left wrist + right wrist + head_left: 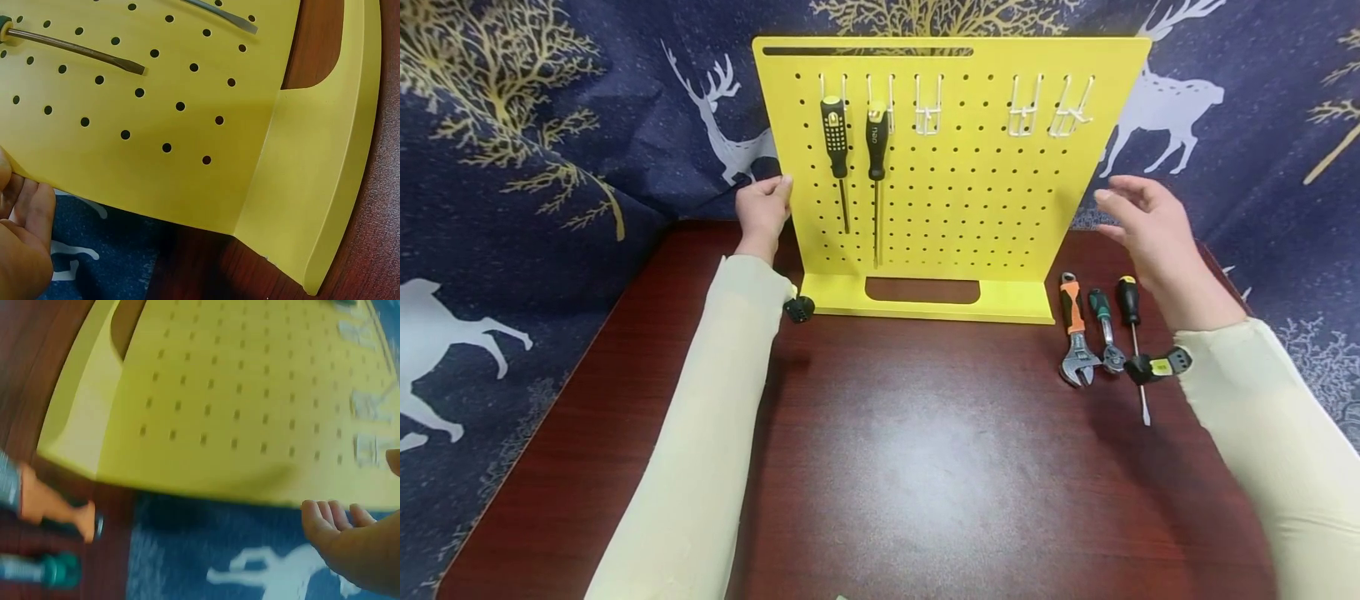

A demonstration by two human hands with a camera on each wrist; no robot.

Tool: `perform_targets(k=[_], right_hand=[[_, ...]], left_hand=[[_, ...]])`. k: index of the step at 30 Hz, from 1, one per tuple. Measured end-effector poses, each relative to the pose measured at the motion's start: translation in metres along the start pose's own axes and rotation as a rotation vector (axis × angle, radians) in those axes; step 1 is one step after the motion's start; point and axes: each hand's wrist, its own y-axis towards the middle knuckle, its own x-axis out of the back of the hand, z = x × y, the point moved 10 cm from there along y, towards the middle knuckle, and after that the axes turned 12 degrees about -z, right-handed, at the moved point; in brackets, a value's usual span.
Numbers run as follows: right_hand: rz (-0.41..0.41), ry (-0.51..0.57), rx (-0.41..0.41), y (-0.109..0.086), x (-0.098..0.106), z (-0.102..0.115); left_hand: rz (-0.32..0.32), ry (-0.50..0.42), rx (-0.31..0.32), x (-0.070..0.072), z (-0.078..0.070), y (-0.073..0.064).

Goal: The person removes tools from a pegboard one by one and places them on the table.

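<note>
A yellow pegboard (955,192) stands upright on the table. My left hand (763,208) pinches its left edge, thumb at the front and fingers behind; the left wrist view shows that hand (25,231) at the rim. Off the right edge, my right hand (1153,225) is raised with fingers apart, holding nothing. Two black-handled screwdrivers, one with a dotted grip (834,137) and a longer one (876,146), hang from white wire hooks (927,112) on the left half. More white hooks (1022,112) on the right side carry nothing.
Right of the board lie an orange-handled adjustable wrench (1075,321), a green-handled ratchet wrench (1105,325) and a black-handled flat screwdriver (1129,300), below my right forearm. The dark red table (925,450) meets a blue deer-patterned cloth (625,108) behind.
</note>
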Motion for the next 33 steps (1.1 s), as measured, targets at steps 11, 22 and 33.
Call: perform_targets(k=[11, 22, 33], right_hand=[[0.182, 0.107, -0.046, -0.018, -0.092, 0.026], [0.294, 0.158, -0.08, -0.016, -0.153, 0.028], [0.442, 0.245, -0.159, -0.019, -0.207, 0.025]], left_hand=[[-0.011, -0.022, 0.027, 0.004, 0.001, 0.002], [0.008, -0.003, 0.015, -0.002, 0.002, 0.001], [-0.005, -0.018, 0.01, 0.0, 0.001, 0.0]])
